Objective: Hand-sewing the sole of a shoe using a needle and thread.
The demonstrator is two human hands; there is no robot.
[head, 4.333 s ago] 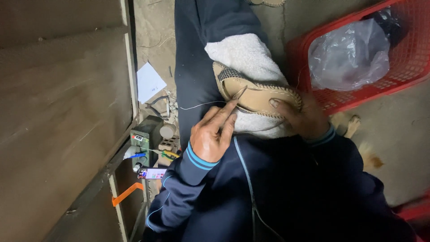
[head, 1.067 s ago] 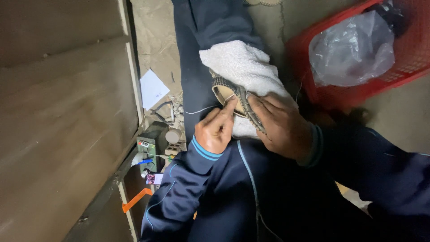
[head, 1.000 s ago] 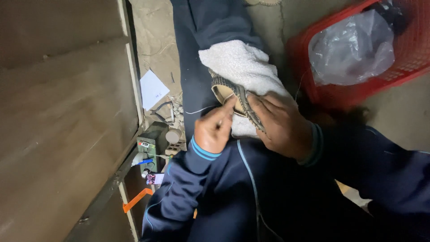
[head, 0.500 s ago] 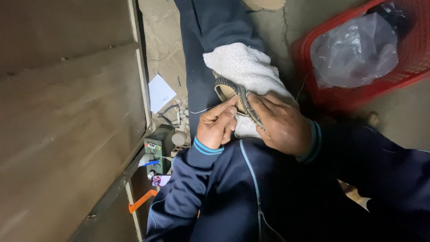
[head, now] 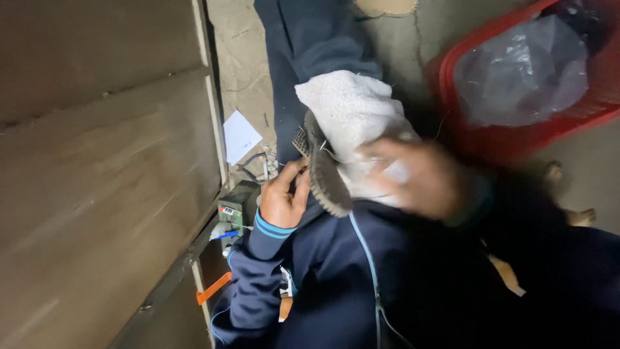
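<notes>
While the left hand pinches the light, bendy shoe sole edge beside the white cloth, the blurred right hand's grip is unclear.

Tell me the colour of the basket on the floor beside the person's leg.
Red. The basket shows clearly in the head view, with a clear plastic bag inside.

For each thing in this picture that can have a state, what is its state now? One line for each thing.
shoe sole: turned on edge on the lap, tread showing, held.
left hand: closed on the sole's edge.
right hand: over the white cloth, blurred; grip unclear.
white cloth: draped over the knee.
red basket: open on the floor, with a plastic bag inside.
plastic bag: crumpled.
</notes>
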